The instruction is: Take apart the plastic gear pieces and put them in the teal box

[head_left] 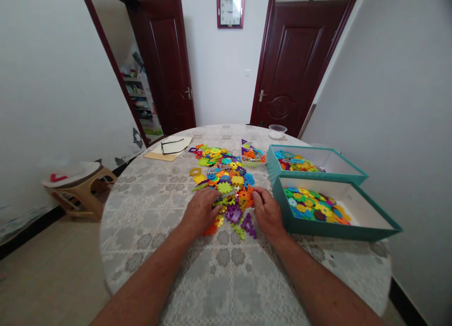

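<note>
A loose heap of colourful plastic interlocking pieces (237,180) lies on the middle of the table, many shaped like gears. At its near left edge is my left hand (200,208), thumb and fingers closed around the end of a yellow-green piece (228,200). My right hand (267,212) is at the heap's right side and pinches an orange piece (250,196) between thumb and forefinger. Between the hands lie a purple square piece (233,214) and, nearer the right hand, a purple triangular piece (248,226). An orange piece (211,229) sits partly under the left hand.
Two teal boxes stand at the right: the near box (339,233) holds round pieces, the far box (353,170) more pieces. A small clear tray (253,159) of pieces sits behind the heap. Glasses (173,147) rest on paper at the back left; a clear bowl (278,130) is at the back.
</note>
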A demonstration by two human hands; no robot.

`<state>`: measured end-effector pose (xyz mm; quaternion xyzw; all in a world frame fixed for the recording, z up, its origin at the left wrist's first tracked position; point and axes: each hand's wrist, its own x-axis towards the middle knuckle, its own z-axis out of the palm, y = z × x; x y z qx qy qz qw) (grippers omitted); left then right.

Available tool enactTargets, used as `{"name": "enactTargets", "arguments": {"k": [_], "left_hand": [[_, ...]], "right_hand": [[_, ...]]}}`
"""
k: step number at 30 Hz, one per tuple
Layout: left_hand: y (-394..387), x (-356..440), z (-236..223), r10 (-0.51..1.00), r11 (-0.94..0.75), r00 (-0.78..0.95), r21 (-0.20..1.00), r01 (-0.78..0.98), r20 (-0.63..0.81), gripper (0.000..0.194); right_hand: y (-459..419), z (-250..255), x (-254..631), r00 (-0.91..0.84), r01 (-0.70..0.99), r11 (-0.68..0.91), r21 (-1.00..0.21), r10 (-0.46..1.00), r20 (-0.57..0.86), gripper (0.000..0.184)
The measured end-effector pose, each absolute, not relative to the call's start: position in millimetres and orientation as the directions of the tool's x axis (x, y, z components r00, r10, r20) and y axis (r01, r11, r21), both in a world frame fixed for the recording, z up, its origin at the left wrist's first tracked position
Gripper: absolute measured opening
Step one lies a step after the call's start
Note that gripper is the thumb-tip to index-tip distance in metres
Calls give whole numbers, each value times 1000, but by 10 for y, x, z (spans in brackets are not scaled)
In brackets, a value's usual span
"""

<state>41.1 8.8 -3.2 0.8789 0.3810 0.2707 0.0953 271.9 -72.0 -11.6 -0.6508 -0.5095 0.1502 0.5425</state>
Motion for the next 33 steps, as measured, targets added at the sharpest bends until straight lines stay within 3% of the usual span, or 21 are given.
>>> {"name": "enactTargets", "arguments": {"k": [8, 13, 19, 23, 26, 33], "left_hand": [[58, 355, 77, 676, -736, 626, 329, 591, 388, 38], [75, 359, 14, 730, -682, 635, 318, 658, 252, 66], [113, 354, -29, 746, -662, 618, 380, 646, 249, 61], [139, 340, -35, 786, -614, 548, 470, 634, 286, 56], [168, 323, -28, 818, -566, 496, 566, 599, 292, 56], [192, 269, 87, 829, -512, 502, 699, 499, 249, 47]], "right_hand": [[-674, -168, 2747, 380, 406, 73, -911, 893, 241, 39], [-641, -189, 2820, 391, 324, 74, -943, 898, 204, 38], [-655, -174, 2808, 343, 270, 87, -959, 922, 180, 35], [-642, -201, 2842, 358, 474, 103, -875, 885, 298, 31], [-625, -228, 2878, 242, 625, 168, -763, 887, 393, 29], [-643, -216, 2813, 65, 753, 168, -636, 943, 326, 28]]}}
